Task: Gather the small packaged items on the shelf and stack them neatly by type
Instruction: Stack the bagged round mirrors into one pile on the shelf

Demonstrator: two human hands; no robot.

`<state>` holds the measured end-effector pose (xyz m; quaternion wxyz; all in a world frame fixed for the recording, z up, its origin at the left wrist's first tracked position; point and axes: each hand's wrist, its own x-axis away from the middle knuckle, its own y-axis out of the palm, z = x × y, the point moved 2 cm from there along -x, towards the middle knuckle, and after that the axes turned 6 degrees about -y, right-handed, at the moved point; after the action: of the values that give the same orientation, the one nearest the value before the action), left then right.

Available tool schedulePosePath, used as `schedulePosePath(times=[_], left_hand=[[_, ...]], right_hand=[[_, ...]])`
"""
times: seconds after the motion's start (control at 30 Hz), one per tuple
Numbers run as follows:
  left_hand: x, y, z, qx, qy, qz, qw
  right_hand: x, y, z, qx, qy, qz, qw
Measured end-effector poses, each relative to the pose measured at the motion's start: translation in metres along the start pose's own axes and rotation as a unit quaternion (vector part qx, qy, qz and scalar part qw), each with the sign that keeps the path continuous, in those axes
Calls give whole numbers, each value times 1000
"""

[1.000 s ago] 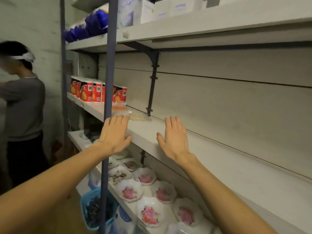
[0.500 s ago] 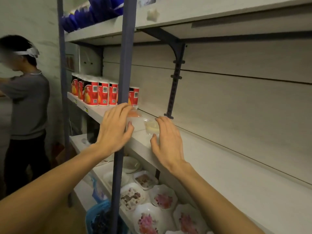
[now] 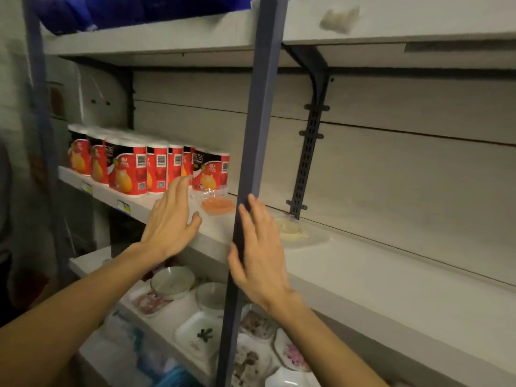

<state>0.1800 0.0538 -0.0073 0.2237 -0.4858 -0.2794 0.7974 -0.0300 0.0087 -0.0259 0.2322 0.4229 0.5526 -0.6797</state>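
Both hands reach toward the pale wooden middle shelf (image 3: 363, 272) with fingers straight and released, holding nothing. The left hand (image 3: 170, 219) hovers over the shelf's front edge, its fingertips near the row of red-and-white labelled cylindrical canisters (image 3: 131, 170) standing at about ten o'clock. Just beyond its thumb, toward one o'clock, lies a small clear plastic packet with orange contents (image 3: 217, 204), flat on the shelf. The right hand (image 3: 258, 247) is up beside the blue-grey metal upright post (image 3: 257, 135), which hides part of its fingers. At two o'clock from that hand, a small clear packet with pale yellow contents (image 3: 290, 229) lies flat near the black slotted bracket (image 3: 305, 163). White dishes (image 3: 173, 280) fill the lower shelf.
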Motion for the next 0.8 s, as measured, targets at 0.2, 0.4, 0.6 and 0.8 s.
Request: schedulePosePath(times=[0.2, 0.4, 0.6, 0.8], left_hand=[[-29, 21, -34, -30, 48, -113, 992], [-50, 63, -29, -10, 68, -204, 977], [-76, 95, -32, -29, 66, -310, 948], [-72, 98, -31, -80, 32, -330, 940]], right_hand=[[-2, 22, 25, 27, 205, 20, 978], [-6, 17, 44, -33, 300, -66, 951], [-8, 30, 79, 101, 330, -321, 882], [-7, 31, 81, 109, 346, -353, 862]])
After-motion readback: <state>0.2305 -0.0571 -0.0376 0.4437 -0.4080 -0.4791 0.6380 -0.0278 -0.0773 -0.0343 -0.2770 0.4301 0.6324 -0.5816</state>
